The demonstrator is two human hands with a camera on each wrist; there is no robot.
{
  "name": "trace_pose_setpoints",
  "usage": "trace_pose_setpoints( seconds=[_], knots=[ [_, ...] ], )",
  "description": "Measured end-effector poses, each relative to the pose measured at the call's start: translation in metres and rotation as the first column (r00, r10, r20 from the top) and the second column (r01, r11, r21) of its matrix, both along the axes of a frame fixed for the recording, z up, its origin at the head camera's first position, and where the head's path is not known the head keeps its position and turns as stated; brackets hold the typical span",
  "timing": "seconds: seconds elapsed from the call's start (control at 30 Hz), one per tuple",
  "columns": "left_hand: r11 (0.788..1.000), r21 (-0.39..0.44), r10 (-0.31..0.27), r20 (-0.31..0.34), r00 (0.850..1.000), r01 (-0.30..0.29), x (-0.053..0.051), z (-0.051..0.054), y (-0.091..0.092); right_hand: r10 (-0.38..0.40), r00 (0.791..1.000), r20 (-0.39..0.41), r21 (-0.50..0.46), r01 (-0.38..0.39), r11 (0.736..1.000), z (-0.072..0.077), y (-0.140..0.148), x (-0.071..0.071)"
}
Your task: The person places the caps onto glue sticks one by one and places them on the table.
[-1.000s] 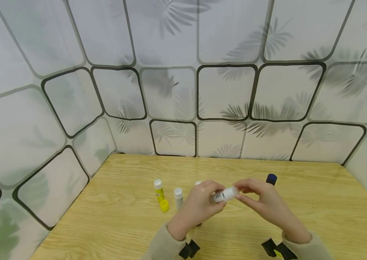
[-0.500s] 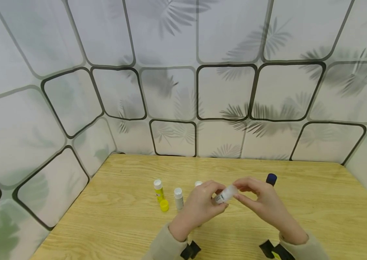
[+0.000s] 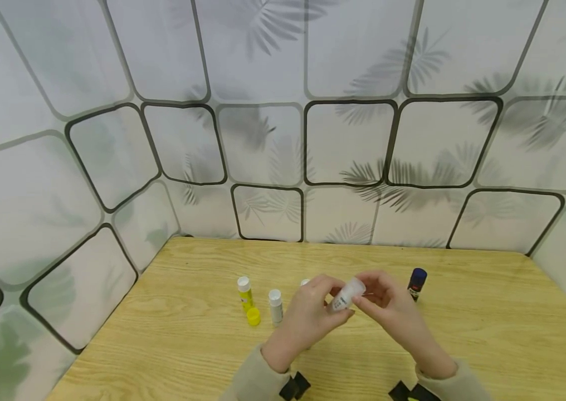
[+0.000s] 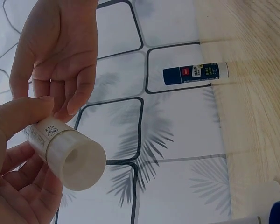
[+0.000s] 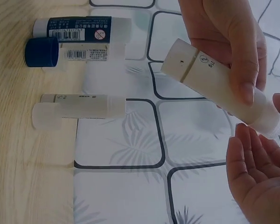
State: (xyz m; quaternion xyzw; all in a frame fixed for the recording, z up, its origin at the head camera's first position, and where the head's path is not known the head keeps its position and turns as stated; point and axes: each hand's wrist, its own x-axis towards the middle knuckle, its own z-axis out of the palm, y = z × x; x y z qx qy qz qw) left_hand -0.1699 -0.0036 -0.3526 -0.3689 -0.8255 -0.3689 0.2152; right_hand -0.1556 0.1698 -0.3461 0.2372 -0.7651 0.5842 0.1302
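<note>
A whitish glue stick [image 3: 347,295] is gripped in my left hand [image 3: 308,309], its thumb lying along the tube in the left wrist view. Its hollow, translucent end [image 4: 84,163] points away from my right hand there. The thumb and fingertips of my right hand [image 3: 398,314] are at the tube's other, ridged end [image 5: 270,122], pinching it loosely. Part of that contact is hidden. Behind my left hand, the white top [image 3: 305,282] of another stick peeks out, the remainder covered.
A yellow glue stick [image 3: 245,292] stands at left beside a yellow cap [image 3: 253,317]. Right of these is an upright white stick [image 3: 276,306]. A dark blue glue stick [image 3: 416,284] stands far right. The right wrist view shows a blue cap [image 5: 42,52]. A patterned curtain [image 3: 343,214] borders the wooden table [image 3: 188,323].
My right hand has shifted slightly left and closer to my left hand. The held glue stick has tilted more upright, and more of the dark blue stick shows.
</note>
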Motion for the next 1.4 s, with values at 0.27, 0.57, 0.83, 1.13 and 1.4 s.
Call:
trace_pose_setpoints(
  seconds=[0.27,0.57,0.83,1.13,1.4],
  knots=[
    [1.0,0.013,0.003,-0.012,1.0,-0.003,0.001,-0.001,0.002,0.029,0.998,0.059,-0.034,-0.027,0.999,-0.002,-0.003,0.0],
    [1.0,0.005,-0.001,0.003,1.0,0.001,0.001,-0.002,0.002,0.029,0.999,0.031,-0.033,-0.028,0.999,-0.003,-0.003,-0.001],
    [1.0,-0.006,0.001,0.014,1.0,-0.001,0.001,0.001,0.002,0.025,0.999,0.033,-0.036,-0.024,0.999,-0.003,-0.003,-0.001],
    [1.0,-0.03,-0.002,-0.011,1.0,0.001,0.001,0.001,0.0,0.017,1.0,0.002,-0.025,-0.017,1.0,-0.001,0.001,-0.002],
    [0.997,-0.072,0.008,0.007,1.0,-0.008,0.001,0.002,-0.001,-0.043,0.999,-0.029,-0.019,0.042,0.999,0.005,0.01,-0.003]
  ],
)
